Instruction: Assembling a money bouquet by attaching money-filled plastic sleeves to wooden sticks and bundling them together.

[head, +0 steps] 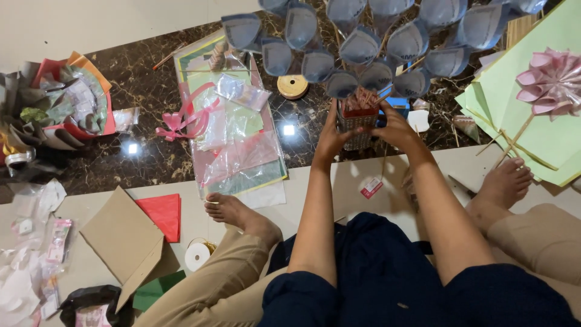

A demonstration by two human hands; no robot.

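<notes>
a pink ribbon [181,121] lies on a stack of clear plastic sheets [239,148] over the dark marble floor [151,66]. a roll of tan twine [293,86] sits just beyond them. near the bottom left lie a red paper sheet [162,215], brown cardboard [124,239] and a white tape roll [197,256]. at right, light green paper sheets [538,91] bear what looks like a pink folded paper flower [552,82].
</notes>
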